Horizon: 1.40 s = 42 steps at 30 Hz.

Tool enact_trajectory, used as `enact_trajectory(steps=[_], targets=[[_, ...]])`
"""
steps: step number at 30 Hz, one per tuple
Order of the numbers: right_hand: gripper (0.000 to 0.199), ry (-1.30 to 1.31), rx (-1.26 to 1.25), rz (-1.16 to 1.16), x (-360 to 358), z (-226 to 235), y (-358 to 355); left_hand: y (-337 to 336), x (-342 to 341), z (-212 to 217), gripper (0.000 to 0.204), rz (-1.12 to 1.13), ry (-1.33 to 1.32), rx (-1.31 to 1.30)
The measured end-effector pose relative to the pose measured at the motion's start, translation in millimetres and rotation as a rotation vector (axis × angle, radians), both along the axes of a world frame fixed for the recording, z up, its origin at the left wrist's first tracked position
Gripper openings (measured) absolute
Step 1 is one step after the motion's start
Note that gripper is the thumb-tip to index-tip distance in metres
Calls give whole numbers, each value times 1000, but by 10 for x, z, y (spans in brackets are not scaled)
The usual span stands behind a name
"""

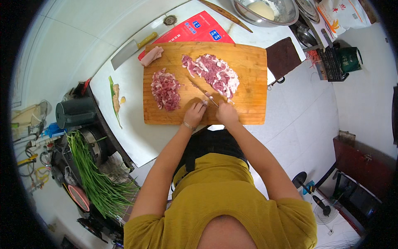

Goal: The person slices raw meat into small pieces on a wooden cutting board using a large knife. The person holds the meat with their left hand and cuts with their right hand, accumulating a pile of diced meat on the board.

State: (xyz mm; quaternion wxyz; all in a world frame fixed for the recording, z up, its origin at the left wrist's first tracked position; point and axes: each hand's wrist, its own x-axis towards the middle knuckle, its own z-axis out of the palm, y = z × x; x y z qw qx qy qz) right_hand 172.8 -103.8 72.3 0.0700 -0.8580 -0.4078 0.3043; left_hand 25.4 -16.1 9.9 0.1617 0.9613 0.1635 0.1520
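Observation:
My right hand (227,113) grips a kitchen knife (200,89), its narrow blade slanting up and left over the wooden cutting board (253,83). My left hand (195,113) rests beside the blade at the board's near edge, fingers curled in; what lies under the fingertips is too small to make out. Small meat bits cling along the blade. Sliced meat (217,74), pink with white fat, is spread beyond the knife. A pile of finely cut meat (165,89) sits on the left of the board, with a pale chunk of meat or skin (152,56) at its far left corner.
A cleaver (126,54) lies past the board beside a red printed sheet (211,31). Ginger (116,97) and a green stalk (111,85) are on the table's left. A steel bowl (292,18) holds a pale lump. Long green leaves (93,178) hang at lower left.

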Motion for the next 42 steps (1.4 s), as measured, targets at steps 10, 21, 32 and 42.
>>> enact_trajectory(steps=[10, 21, 32, 42], targets=[[16, 43, -54, 131, -81, -135, 21, 56, 56, -115, 33, -53, 60, -88], [16, 48, -90, 22, -2, 8, -347, -41, -68, -70, 29, -60, -83, -2], [14, 13, -45, 78, -116, 29, -308, -60, -79, -8, 24, 4, -133, 4], [21, 50, -11, 120, -154, -64, -156, -65, -19, -61, 22, 31, -30, 16]])
